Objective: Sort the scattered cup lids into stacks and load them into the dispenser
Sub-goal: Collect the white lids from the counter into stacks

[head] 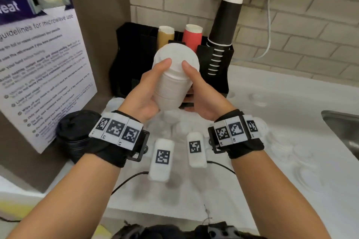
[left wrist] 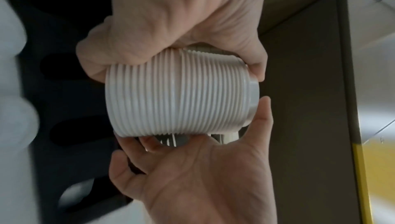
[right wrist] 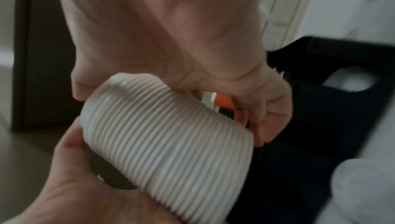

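Note:
A tall stack of white cup lids (head: pixel 174 77) is held up between both hands, tilted, in front of the black dispenser (head: pixel 132 50). My left hand (head: pixel 147 91) grips its left side, thumb on the top lid. On the other side my right hand (head: pixel 196 91) grips it, thumb also on top. The left wrist view shows the ribbed stack (left wrist: pixel 181 96) lying between the left hand (left wrist: pixel 171 33) and the right hand (left wrist: pixel 192 168). In the right wrist view the stack (right wrist: pixel 171 143) sits between the right hand (right wrist: pixel 171 42) and the left hand (right wrist: pixel 85 194), beside the dispenser (right wrist: pixel 320 118).
Loose white lids (head: pixel 174 122) lie on the counter under my wrists, and clear lids (head: pixel 281 141) spread to the right. A stack of black lids (head: pixel 77 134) stands at the left by a poster (head: pixel 38 64). Tan (head: pixel 165 35), red (head: pixel 192 37) and black cups (head: pixel 225 25) fill the dispenser's back. A sink (head: pixel 342 128) is at the right.

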`<state>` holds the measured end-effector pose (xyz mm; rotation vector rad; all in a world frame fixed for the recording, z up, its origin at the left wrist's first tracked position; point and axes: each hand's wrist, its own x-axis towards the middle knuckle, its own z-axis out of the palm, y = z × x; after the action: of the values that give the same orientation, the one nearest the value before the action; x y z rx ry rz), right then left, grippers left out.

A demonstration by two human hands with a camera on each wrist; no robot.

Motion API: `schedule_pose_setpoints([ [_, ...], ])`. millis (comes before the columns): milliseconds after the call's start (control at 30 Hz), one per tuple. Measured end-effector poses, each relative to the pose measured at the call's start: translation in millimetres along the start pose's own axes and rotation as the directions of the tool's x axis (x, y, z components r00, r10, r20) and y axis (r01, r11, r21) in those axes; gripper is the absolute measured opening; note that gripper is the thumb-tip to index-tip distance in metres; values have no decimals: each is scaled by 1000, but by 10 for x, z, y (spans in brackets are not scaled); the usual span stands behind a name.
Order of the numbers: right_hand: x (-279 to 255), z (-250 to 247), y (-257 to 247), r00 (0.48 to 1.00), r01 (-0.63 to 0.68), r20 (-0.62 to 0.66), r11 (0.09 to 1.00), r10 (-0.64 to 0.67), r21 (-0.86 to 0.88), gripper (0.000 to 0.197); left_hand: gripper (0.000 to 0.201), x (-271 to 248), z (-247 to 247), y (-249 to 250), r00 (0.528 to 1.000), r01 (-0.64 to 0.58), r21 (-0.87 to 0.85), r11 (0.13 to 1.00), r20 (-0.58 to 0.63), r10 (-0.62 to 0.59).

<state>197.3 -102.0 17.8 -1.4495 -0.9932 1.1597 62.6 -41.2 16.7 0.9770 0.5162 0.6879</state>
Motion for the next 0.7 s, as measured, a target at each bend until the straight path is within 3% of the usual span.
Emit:
schedule_pose_setpoints([
  [100, 226, 138, -113, 987, 87, 133, 994, -95, 63, 87, 47, -98, -212, 282, 997, -65, -122, 990, 38, 71],
  [167, 407, 257, -123, 988, 96, 113, 994, -101, 45, 75, 63, -159, -363, 476, 999, -51, -254, 966, 6, 54],
  [233, 607, 449, -70, 994, 90, 67, 985, -81, -144, 65, 88, -237, -476, 632, 998, -55, -313, 948, -23, 51],
  [333, 923, 773, 32, 980, 143, 182, 922, -81, -359, 58, 93, -341, -647, 778, 993, -115, -323, 939, -65, 99],
  [433, 1156, 940, 49, 961, 122, 273, 955, -46, -269, 55, 78, -400, -804, 839, 989, -146, -364, 920, -74, 128],
  [500, 1222, 933, 76, 971, 26, 240, 993, 2, -112, 54, 83, -409, -780, 843, 990, -140, -355, 924, -62, 126],
  [533, 1283, 962, 103, 975, 14, 220, 991, 16, -132, 49, 89, -403, -771, 857, 989, -148, -349, 925, -63, 135],
  [567, 1325, 1012, 149, 971, 42, 238, 965, 21, -259, 41, 93, -393, -764, 867, 987, -158, -349, 924, -67, 144],
  [600, 1358, 1082, 222, 950, 105, 308, 881, 49, -461, 33, 96, -380, -751, 870, 986, -164, -353, 921, -75, 147],
  [700, 1402, 1371, 472, 848, 384, 506, 475, 156, -791, 34, 100, -341, -731, 859, 984, -168, -337, 926, -116, 136],
])
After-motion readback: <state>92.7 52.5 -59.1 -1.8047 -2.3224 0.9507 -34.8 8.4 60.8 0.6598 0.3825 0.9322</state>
